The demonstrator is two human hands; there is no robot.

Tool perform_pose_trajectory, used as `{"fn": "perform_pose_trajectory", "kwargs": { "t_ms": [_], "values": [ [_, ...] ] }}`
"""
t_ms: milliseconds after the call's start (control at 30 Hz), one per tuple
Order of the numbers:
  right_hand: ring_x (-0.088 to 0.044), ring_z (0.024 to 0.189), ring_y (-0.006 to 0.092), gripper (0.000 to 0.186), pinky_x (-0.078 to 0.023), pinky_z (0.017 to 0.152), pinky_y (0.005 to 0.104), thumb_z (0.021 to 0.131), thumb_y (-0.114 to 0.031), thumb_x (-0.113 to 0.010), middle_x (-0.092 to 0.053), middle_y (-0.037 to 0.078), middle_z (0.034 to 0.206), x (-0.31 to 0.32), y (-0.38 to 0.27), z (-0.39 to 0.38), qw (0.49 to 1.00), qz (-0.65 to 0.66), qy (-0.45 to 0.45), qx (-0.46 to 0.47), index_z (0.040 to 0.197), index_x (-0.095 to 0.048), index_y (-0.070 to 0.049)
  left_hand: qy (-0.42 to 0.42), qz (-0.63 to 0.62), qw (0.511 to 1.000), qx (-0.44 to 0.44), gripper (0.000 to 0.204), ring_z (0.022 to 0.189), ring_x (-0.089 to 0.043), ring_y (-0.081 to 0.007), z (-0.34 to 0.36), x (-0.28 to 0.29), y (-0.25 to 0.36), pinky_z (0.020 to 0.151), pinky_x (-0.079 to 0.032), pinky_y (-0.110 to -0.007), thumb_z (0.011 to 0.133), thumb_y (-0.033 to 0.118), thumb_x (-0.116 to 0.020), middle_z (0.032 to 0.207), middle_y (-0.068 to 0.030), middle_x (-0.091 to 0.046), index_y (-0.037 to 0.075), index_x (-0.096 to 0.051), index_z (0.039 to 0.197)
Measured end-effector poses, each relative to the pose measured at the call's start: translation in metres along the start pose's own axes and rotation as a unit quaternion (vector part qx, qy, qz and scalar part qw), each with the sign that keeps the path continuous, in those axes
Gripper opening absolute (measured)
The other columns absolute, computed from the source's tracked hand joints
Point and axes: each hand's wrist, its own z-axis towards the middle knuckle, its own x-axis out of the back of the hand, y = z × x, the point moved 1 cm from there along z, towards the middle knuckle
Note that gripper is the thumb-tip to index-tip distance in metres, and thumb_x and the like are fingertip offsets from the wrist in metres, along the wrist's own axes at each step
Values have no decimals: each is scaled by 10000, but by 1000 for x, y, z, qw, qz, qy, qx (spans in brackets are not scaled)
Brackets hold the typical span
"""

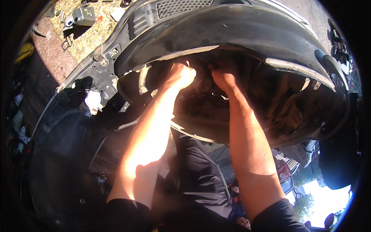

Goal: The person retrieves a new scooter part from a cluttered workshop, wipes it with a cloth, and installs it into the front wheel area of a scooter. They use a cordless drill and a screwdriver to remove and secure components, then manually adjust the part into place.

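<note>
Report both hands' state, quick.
Left hand: curled shut near the curved black panel; whether it holds anything cannot be told.
Right hand: fingers lost in shadow, so open or closed cannot be told.

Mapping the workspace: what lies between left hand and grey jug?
Head view: some dark opening, the black curved panel, grey frame and yellowish ground lie between the left hand and grey jug.

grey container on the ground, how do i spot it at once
Find the big black curved panel. Left of it, near the top edge, lies yellowish ground. The container there is boxy and dark grey, unlike the smaller white piece to its right.
</note>
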Motion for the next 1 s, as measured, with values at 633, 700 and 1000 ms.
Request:
{"fn": "perform_pose_trajectory", "kwargs": {
  "t_ms": [633, 700, 1000],
  "values": [
    [-702, 778, 284, 371, -551, 691, 405, 947, -199, -513, -717, 179, 1006, 20, -7, 13, 997, -32, -74, 14, 1302, -601, -137, 13, 13, 999, -28, 322, 922, -665, -361, 17, -27, -27, 864, -539, -433, 944, 195, -408, 926, -243, -676, -19, -641, 1001],
    [-704, 863, 323, 377, -553, 735, 423, 953, -217, -513, -706, 198, 1058, 23, -10, 13, 992, -88, -54, 76, 1302, -594, -99, 20, 106, 992, -58, 298, 878, -668, -359, 20, -29, -30, 836, -534, -444, 926, 224, -462, 875, -211, -681, 14, -673, 949],
    [-522, 1274, 366, 402, -430, 1046, 436, 976, -248, -491, -558, 237, 1357, 24, -5, 21, 981, 20, -114, 155, 1325, -560, -61, 87, 51, 988, -115, 233, 731, -669, -309, 25, -33, -29, 697, -546, -405, 873, 174, -569, 737, -154, -672, 77, -668, 686]
  ]
}}
